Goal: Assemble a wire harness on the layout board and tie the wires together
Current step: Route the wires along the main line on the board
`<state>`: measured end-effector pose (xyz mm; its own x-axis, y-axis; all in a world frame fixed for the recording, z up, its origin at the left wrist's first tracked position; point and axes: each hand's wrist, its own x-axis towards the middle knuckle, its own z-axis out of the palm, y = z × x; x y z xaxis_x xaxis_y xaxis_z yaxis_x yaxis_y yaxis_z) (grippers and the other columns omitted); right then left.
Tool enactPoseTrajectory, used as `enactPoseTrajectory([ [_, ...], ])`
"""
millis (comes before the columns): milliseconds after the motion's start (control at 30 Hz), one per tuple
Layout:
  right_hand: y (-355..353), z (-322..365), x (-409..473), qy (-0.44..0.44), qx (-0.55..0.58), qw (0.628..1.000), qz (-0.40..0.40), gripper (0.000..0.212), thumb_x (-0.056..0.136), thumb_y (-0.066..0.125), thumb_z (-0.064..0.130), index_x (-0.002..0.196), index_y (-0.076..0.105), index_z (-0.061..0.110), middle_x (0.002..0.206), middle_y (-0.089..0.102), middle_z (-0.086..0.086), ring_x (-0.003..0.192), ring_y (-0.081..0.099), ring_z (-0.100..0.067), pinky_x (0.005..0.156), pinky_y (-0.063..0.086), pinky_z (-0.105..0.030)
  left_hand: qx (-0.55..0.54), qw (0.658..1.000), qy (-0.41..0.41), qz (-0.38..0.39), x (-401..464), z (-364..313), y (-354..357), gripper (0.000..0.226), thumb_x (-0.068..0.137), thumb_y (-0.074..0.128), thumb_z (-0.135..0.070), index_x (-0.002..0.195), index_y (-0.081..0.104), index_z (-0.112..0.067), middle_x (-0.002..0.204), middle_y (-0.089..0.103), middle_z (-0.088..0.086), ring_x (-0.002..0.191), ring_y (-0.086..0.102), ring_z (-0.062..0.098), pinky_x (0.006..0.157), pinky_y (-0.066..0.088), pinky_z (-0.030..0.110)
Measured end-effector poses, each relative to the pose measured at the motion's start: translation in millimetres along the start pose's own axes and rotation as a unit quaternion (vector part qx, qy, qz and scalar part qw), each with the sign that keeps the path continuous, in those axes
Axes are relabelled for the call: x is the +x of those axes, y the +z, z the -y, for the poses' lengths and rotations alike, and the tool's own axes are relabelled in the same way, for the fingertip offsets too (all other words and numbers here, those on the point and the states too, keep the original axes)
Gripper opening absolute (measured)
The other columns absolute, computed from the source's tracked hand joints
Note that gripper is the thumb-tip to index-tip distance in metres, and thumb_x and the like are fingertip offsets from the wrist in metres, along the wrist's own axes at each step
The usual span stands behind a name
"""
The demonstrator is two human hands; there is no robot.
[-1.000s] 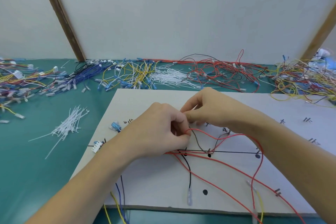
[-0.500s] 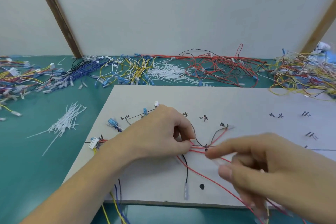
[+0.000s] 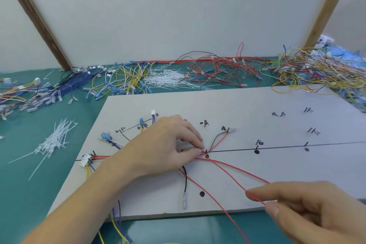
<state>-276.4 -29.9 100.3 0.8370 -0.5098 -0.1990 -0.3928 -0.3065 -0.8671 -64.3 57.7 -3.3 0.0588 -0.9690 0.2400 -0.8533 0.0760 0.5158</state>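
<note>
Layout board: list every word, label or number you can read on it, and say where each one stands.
"白": handwritten in black on the layout board, just above a black dot on the long drawn line.
Other handwritten marks near the blue connector, beside the left hand and at the board's far right: too blurred to read.
No printed brands or numbers show.

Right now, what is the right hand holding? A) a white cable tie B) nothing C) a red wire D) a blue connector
C: the right hand pinches a red wire between thumb and fingertips, and the wire runs taut back to where the left hand pins the bundle on the layout board.
</note>
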Motion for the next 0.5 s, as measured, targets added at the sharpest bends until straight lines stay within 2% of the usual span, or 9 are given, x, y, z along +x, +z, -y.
enactPoseTrajectory([
  [33, 8.7, -38.2, -54.7, -0.024, -0.074, 0.997, 0.001, 0.035, 0.086, 0.064, 0.028, 0.091, 0.073, 0.062, 0.047, 0.049, 0.003, 0.044, 0.037, -0.004, 0.050, 0.032, -0.010, -0.003, 1.000, 0.003, 0.001, 0.7, -0.4, 0.5, 0.009, 0.088, 0.080, -0.024, 0.095, 0.084, -0.028, 0.100, 0.076, -0.019, 0.101, 0.062, 0.004, 0.090, 0.045, 0.018],
  [67, 10.0, -81.7, -64.4, 0.044, -0.040, 0.998, -0.016, 0.035, 0.087, 0.065, 0.027, 0.090, 0.074, 0.061, 0.046, 0.049, 0.002, 0.044, 0.036, -0.006, 0.050, 0.031, -0.011, -0.005, 1.000, 0.004, 0.004, 1.4, -0.7, 1.1, 0.009, 0.088, 0.080, -0.026, 0.095, 0.084, -0.028, 0.099, 0.076, -0.020, 0.100, 0.061, 0.004, 0.090, 0.046, 0.020],
  [133, 8.7, -98.0, -62.0, 0.082, -0.049, 0.995, -0.002, 0.033, 0.088, 0.068, 0.025, 0.087, 0.076, 0.058, 0.044, 0.047, 0.001, 0.046, 0.035, -0.008, 0.051, 0.029, -0.014, -0.006, 1.000, -0.002, 0.012, 2.0, -1.4, 2.8, 0.008, 0.088, 0.081, -0.027, 0.095, 0.084, -0.031, 0.097, 0.074, -0.021, 0.100, 0.061, 0.003, 0.090, 0.047, 0.025],
  [167, 5.8, -104.4, -63.1, 0.068, -0.058, 0.996, 0.001, 0.030, 0.086, 0.070, 0.027, 0.085, 0.077, 0.056, 0.044, 0.045, 0.002, 0.047, 0.034, -0.009, 0.052, 0.027, -0.017, -0.006, 1.000, -0.006, 0.015, 2.2, -1.4, 3.7, 0.007, 0.088, 0.081, -0.028, 0.094, 0.084, -0.031, 0.096, 0.073, -0.021, 0.100, 0.060, 0.004, 0.091, 0.047, 0.027],
  [233, 0.0, -107.2, -68.2, 0.052, -0.051, 0.997, -0.029, 0.017, 0.080, 0.068, 0.040, 0.081, 0.078, 0.054, 0.045, 0.043, 0.004, 0.048, 0.032, -0.010, 0.052, 0.024, -0.022, -0.009, 1.000, -0.014, 0.014, 2.4, -0.3, 5.3, 0.007, 0.087, 0.082, -0.028, 0.092, 0.084, -0.032, 0.095, 0.071, -0.020, 0.101, 0.060, 0.007, 0.091, 0.047, 0.030],
  [267, -1.0, -108.4, -71.8, 0.074, -0.020, 0.997, -0.009, 0.017, 0.073, 0.064, 0.050, 0.082, 0.078, 0.054, 0.045, 0.043, 0.003, 0.049, 0.033, -0.010, 0.053, 0.024, -0.023, -0.013, 1.000, -0.017, 0.011, 2.3, -0.1, 5.7, 0.007, 0.087, 0.082, -0.028, 0.091, 0.084, -0.033, 0.095, 0.071, -0.020, 0.101, 0.060, 0.007, 0.091, 0.047, 0.030],
  [367, -5.7, -124.4, -79.1, 0.107, 0.008, 0.994, -0.008, 0.039, 0.058, 0.055, 0.066, 0.088, 0.078, 0.055, 0.047, 0.055, -0.001, 0.050, 0.039, -0.009, 0.054, 0.028, -0.022, -0.027, 0.999, -0.023, 0.003, 2.7, -0.2, 7.1, 0.008, 0.085, 0.084, -0.026, 0.089, 0.084, -0.033, 0.093, 0.072, -0.020, 0.099, 0.062, 0.009, 0.087, 0.048, 0.029],
  [400, -8.1, -125.9, -81.0, 0.110, 0.021, 0.994, -0.018, 0.040, 0.059, 0.055, 0.066, 0.090, 0.078, 0.053, 0.046, 0.056, -0.003, 0.049, 0.039, -0.010, 0.053, 0.028, -0.021, -0.030, 0.999, -0.024, 0.001, 3.3, -0.2, 7.8, 0.008, 0.084, 0.085, -0.026, 0.089, 0.084, -0.033, 0.092, 0.072, -0.019, 0.098, 0.062, 0.009, 0.086, 0.048, 0.029],
  [500, -16.1, -133.8, -84.3, 0.117, 0.032, 0.992, -0.044, 0.039, 0.063, 0.062, 0.055, 0.091, 0.082, 0.037, 0.040, 0.045, 0.000, 0.042, 0.033, -0.012, 0.045, 0.025, -0.016, -0.037, 0.999, -0.030, 0.002, 4.7, -1.3, 8.9, 0.006, 0.084, 0.084, -0.030, 0.087, 0.083, -0.036, 0.092, 0.072, -0.019, 0.099, 0.062, 0.010, 0.086, 0.048, 0.031],
])
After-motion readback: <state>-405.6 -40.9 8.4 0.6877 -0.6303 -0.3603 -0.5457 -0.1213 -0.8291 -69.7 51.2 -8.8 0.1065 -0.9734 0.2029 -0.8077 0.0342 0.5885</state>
